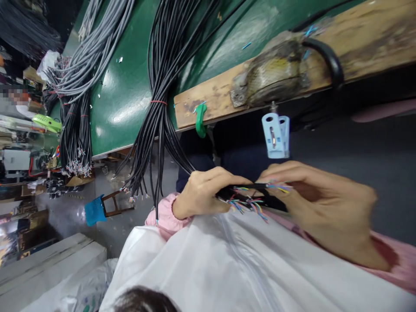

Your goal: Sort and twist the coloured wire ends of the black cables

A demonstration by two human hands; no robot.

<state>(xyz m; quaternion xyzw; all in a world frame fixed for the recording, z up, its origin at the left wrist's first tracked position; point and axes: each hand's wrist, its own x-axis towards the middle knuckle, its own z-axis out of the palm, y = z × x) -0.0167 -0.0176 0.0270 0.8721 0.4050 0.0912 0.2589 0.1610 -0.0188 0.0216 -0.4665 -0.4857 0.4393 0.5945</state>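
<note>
Head view: past the near edge of the bench [117,104], my left hand [203,190] grips black cables [225,194]; my right hand [320,208] pinches 1 end's coloured wires [280,187], seemingly fragile. Stiffer sheaths suit gripping.

Black cables [224,193] with stripped ends, thin multicoloured wires [253,203] fanned out, bunched in the left hand [208,190].

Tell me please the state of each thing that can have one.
Left hand, closed around black cables
Right hand, fingers pinched at cable end
Coloured wires, exposed, splayed
Black cable bundle, tied in red, ends loose
Grey cables, curved, on green table
Green clip, on wooden board
Light blue clip, beside board; open or shut unclear
</note>
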